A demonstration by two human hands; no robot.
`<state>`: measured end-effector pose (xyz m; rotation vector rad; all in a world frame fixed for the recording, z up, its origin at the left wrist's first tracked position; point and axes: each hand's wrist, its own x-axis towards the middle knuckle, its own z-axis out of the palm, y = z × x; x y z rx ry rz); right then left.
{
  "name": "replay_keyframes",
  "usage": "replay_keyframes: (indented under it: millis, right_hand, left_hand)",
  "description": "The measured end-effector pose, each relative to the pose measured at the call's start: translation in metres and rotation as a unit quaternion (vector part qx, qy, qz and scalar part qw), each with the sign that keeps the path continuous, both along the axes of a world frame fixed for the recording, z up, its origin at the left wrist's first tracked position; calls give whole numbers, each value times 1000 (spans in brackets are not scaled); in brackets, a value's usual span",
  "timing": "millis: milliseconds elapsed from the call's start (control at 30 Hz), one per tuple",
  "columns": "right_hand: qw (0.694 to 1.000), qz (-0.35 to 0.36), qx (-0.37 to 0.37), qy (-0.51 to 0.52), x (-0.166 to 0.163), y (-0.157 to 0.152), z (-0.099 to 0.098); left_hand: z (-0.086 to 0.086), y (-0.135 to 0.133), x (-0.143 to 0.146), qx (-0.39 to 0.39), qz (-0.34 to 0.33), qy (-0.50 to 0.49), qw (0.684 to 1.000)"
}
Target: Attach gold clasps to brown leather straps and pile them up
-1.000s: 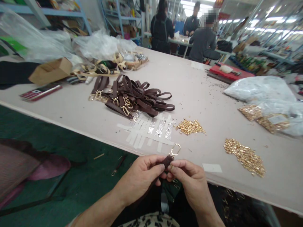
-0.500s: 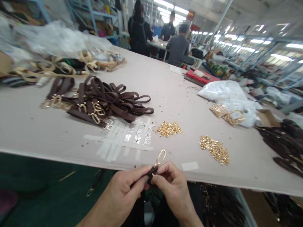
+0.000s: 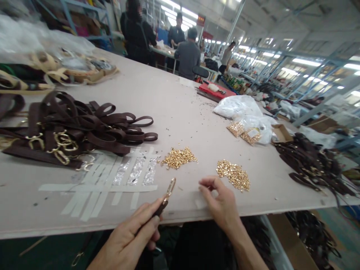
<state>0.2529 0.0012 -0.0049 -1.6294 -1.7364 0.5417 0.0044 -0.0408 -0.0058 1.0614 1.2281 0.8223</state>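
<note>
My left hand is closed around the end of a dark brown leather strap, just in front of the table's edge. A gold metal clasp sticks up from the strap beyond my fingers. To the right, my right hand hovers over the table's front edge, thumb and forefinger curved with a small gap between their tips; I see nothing in them. Near it lie a pile of small gold metal pieces and, further left, a second gold pile.
A heap of brown straps with gold clasps covers the left side. Tape strips are stuck on the table. Plastic bags, a red board and more dark straps lie to the right. People work at a table behind.
My right hand has let go of the strap and moved right, towards the nearer gold pile. My left hand keeps the strap. The view has swung to the right.
</note>
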Motion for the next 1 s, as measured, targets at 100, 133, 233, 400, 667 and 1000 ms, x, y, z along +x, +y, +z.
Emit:
replay_keyframes:
  millis: [100, 133, 233, 400, 667, 1000]
  right_hand:
    - [979, -59, 41, -191, 48, 32, -5]
    - [974, -63, 38, -215, 58, 40, -7]
    - [962, -60, 23, -266, 70, 54, -12]
    - [952, -59, -4, -300, 70, 60, -13]
    - [975, -33, -25, -217, 63, 63, -4]
    - [962, 129, 78, 227, -73, -28, -15]
  left_hand:
    - [-5, 4, -7, -67, 29, -4, 997]
    - [-6, 4, -8, -84, 40, -14, 996]
    - [-8, 5, -10, -113, 73, -46, 990]
    - [8, 14, -1, -129, 78, -104, 983]
    - [14, 20, 8, -76, 56, -165, 982]
    - [10, 14, 15, 1, 70, -150, 986]
